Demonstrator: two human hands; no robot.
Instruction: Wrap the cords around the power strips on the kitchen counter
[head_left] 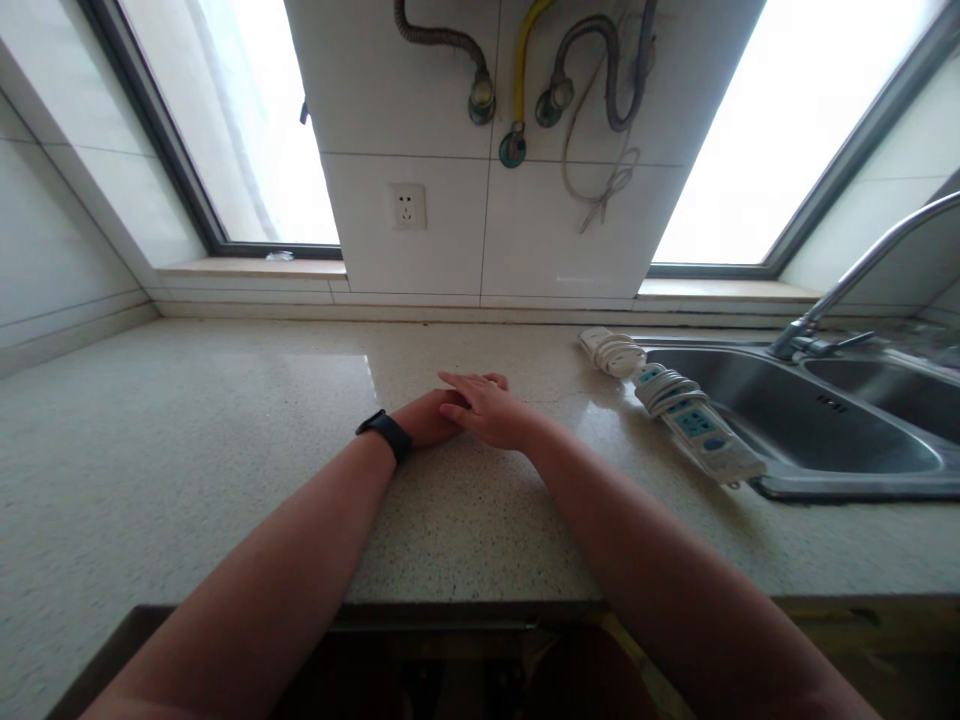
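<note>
Head camera: the right hand [489, 411] lies across the left hand [430, 416] on the counter [225, 440]. The right fingers are stretched out, thumb parted from them, with no object in their grip; the left fingers are mostly covered, so I cannot tell how they are set. The power strip [705, 434] lies to the right of both hands, well apart from them, beside the stainless-steel sink [832, 432]. Its long axis slants from far left to near right, and the right hand is nearer to it. Just beyond its far end sits a white cord bundle [619, 356], looped in rounded coils.

The strip is a smooth, white, elongated block with blue socket faces, its cord wound round the far part. The counter is pale, finely speckled and glossy; the sink's basins are brushed metal with rounded corners. A dark smartwatch [386, 433] bands the left wrist.
</note>
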